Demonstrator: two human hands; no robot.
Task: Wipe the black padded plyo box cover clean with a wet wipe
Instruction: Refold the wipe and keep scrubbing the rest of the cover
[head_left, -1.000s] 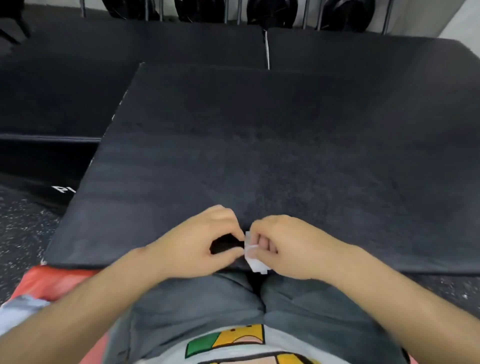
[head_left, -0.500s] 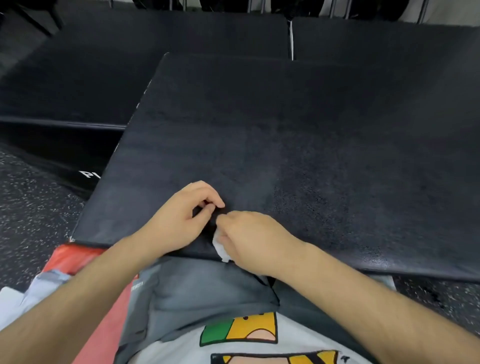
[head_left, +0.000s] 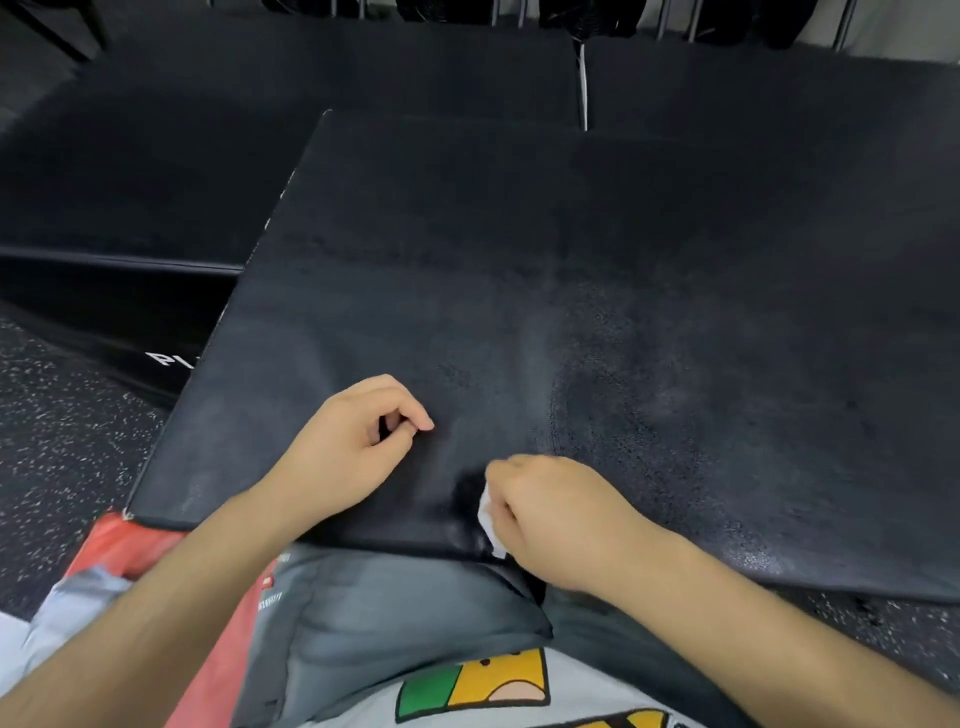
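Starting wiping: clamping wet wipe (head_left: 488, 522) in right hand (head_left: 556, 519) fingers against plyo box cover (head_left: 571, 260); curling left hand (head_left: 353, 447) fingers together, empty; next needing strokes past fingers

My right hand (head_left: 550, 519), low in the middle of the frame, grips a crumpled white wet wipe (head_left: 487, 519) at the near edge of the black box cover (head_left: 519, 270). My left hand (head_left: 353, 447) rests on the cover just left of it, fingers curled, thumb tip meeting forefinger. Speckled floor (head_left: 62, 447) shows at far left.
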